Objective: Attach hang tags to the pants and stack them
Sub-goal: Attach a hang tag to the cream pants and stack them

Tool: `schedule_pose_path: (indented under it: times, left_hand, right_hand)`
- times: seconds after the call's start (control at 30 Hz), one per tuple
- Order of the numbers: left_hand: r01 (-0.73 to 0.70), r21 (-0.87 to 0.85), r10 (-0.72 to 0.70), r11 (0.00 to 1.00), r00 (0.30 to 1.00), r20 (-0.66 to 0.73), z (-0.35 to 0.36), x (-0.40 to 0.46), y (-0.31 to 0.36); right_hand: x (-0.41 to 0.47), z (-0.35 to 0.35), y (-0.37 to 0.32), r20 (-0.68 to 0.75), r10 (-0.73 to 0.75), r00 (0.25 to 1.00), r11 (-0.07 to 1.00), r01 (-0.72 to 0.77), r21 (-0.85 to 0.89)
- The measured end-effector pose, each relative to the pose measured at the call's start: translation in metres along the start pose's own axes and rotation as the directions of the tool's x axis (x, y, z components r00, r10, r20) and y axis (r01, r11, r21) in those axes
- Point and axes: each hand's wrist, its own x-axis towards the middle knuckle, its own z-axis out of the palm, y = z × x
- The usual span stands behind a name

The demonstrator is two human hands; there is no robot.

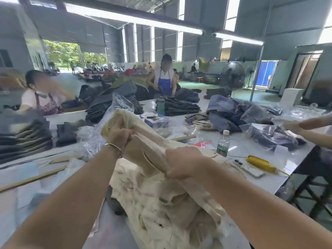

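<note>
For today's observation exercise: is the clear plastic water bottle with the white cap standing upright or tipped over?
Upright. The clear plastic water bottle stands on the white table, its white cap on top.

2 hands, the left hand (119,136) and the right hand (185,163); 1 plastic bottle (223,143); 1 phone (248,168); 1 standing fan (232,75); 2 seated or standing workers across the worktop (242,148).

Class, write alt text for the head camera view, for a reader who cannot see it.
A person's left hand and right hand grip a cream pair of pants, lifted above a heap of cream pants on a white table. Dark folded pants, a water bottle and a phone lie around; other workers stand opposite.
</note>
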Motion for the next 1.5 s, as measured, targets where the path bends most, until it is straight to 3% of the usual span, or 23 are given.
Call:
schedule_pose_path:
  times: [0.07, 0.1, 0.13, 0.17, 0.2, 0.27, 0.3, 0.4, 0.43, 0.5, 0.6, 0.77, 0.9, 1.0, 1.07, 1.17, 1.27, 1.37, 1.43, 1.5]
  left_hand:
    - [-0.02, 0.157, 0.032, 0.987, 0.997, -0.072, -0.005, 0.012, -0.009]
    - [0.027, 0.316, 0.006, 0.948, 0.995, -0.101, -0.009, 0.014, -0.022]
    - [0.134, 0.503, -0.094, 0.854, 0.99, -0.105, -0.012, 0.011, -0.042]
    - [0.202, 0.717, -0.207, 0.667, 0.975, -0.082, -0.016, 0.003, -0.064]
    - [0.236, 0.798, -0.301, 0.555, 0.951, -0.072, -0.017, -0.006, -0.082]
    - [0.398, 0.758, -0.436, 0.516, 0.884, -0.168, -0.022, -0.023, -0.108]
    - [0.347, 0.79, -0.408, 0.506, 0.903, -0.136, -0.024, -0.028, -0.117]
    - [0.349, 0.824, -0.27, 0.446, 0.93, -0.248, -0.03, -0.04, -0.123]
    - [0.371, 0.818, -0.298, 0.44, 0.919, -0.257, -0.035, -0.045, -0.122]
    - [0.33, 0.788, -0.339, 0.52, 0.926, -0.164, -0.048, -0.054, -0.121]
    - [0.311, 0.734, -0.402, 0.603, 0.914, -0.057, -0.077, -0.072, -0.115]
    - [0.466, 0.433, -0.479, 0.771, 0.873, -0.087, -0.152, -0.143, -0.105]
    - [0.53, 0.283, -0.482, 0.799, 0.847, -0.226, -0.241, -0.205, -0.092]
    - [0.577, 0.197, -0.481, 0.793, 0.79, -0.38, -0.315, -0.243, -0.082]
    - [0.581, 0.198, -0.446, 0.79, 0.765, -0.464, -0.365, -0.261, -0.069]
    - [0.542, 0.305, -0.291, 0.783, 0.753, -0.59, -0.449, -0.278, -0.041]
    - [0.553, 0.599, 0.019, 0.578, 0.725, -0.688, -0.543, -0.286, -0.007]
    - [0.622, 0.752, 0.277, 0.218, 0.7, -0.658, -0.634, -0.291, 0.026]
    - [0.642, 0.767, 0.186, 0.013, 0.752, -0.632, -0.69, -0.294, 0.038]
    - [0.611, 0.777, -0.069, -0.149, 0.778, -0.625, -0.736, -0.298, 0.042]
  right_hand:
    - [0.002, -0.009, -0.012, -0.181, -0.027, 0.983, 0.996, 0.01, -0.093]
    - [0.004, -0.012, -0.017, -0.203, -0.034, 0.979, 0.994, 0.012, -0.113]
    - [0.006, -0.015, -0.022, -0.184, -0.056, 0.981, 0.992, 0.033, -0.126]
    - [0.01, -0.014, -0.024, -0.112, -0.076, 0.991, 0.989, 0.061, -0.132]
    - [0.013, -0.013, -0.026, -0.014, -0.102, 0.995, 0.987, 0.1, -0.123]
    - [0.017, -0.007, -0.027, 0.164, -0.101, 0.981, 0.989, 0.117, -0.092]
    - [0.02, 0.0, -0.027, 0.195, -0.098, 0.976, 0.992, 0.111, -0.056]
    - [0.027, 0.027, -0.026, 0.277, -0.094, 0.956, 0.995, 0.099, -0.007]
    - [0.027, 0.038, -0.027, 0.363, -0.099, 0.927, 0.994, 0.106, 0.002]
    - [0.027, 0.05, -0.033, 0.435, -0.097, 0.895, 0.993, 0.114, -0.013]
    - [0.024, 0.037, -0.057, 0.34, -0.149, 0.929, 0.986, 0.166, -0.023]
    - [-0.011, 0.025, -0.144, 0.106, -0.434, 0.895, 0.891, 0.408, 0.199]
    - [-0.033, 0.043, -0.205, 0.186, -0.591, 0.785, 0.78, 0.498, 0.38]
    - [-0.033, 0.06, -0.27, 0.266, -0.706, 0.656, 0.672, 0.502, 0.544]
    - [-0.03, 0.068, -0.324, 0.282, -0.767, 0.577, 0.598, 0.483, 0.64]
    - [-0.02, 0.077, -0.415, 0.267, -0.807, 0.527, 0.539, 0.471, 0.699]
    - [-0.011, 0.088, -0.502, 0.184, -0.801, 0.569, 0.492, 0.453, 0.743]
    - [-0.009, 0.102, -0.575, 0.144, -0.799, 0.584, 0.448, 0.419, 0.79]
    - [-0.008, 0.111, -0.613, 0.15, -0.806, 0.572, 0.429, 0.392, 0.814]
    - [-0.006, 0.12, -0.64, 0.177, -0.81, 0.559, 0.444, 0.388, 0.807]
